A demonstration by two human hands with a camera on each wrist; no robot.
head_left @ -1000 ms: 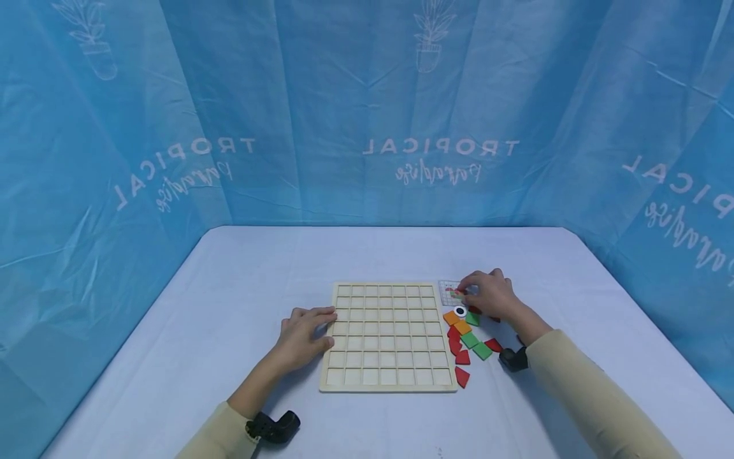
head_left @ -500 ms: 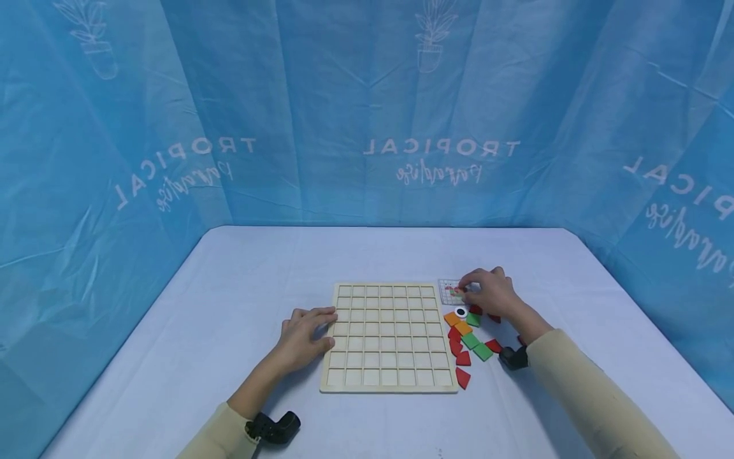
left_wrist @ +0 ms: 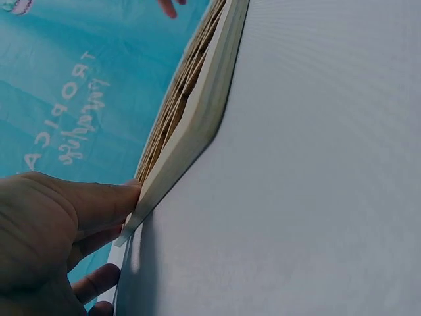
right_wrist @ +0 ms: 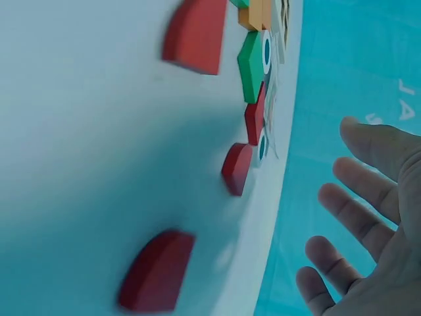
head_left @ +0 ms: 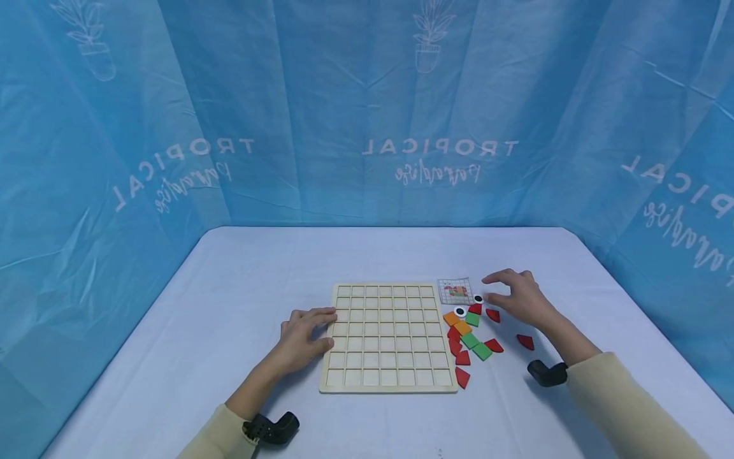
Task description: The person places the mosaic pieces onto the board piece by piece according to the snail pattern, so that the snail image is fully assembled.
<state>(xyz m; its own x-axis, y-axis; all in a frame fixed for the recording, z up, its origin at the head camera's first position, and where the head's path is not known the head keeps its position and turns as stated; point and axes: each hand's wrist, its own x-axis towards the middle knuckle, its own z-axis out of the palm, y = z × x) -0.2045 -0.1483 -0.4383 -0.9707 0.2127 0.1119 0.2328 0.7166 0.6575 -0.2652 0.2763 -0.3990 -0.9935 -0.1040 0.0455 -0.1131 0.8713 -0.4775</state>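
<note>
The left hand [head_left: 304, 341] rested relaxed fingers on the left edge of the wooden grid board [head_left: 388, 343], seemingly steadying it. Alongside lay the pattern card [head_left: 456, 291], presumably for reference, and loose coloured tiles [head_left: 469, 340]; the right hand [head_left: 518, 299], fingers parted, held nothing.

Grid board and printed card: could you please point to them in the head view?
Grid board [head_left: 388, 344], head view: a cell near its middle.
Printed card [head_left: 456, 291], head view: its coloured picture.
</note>
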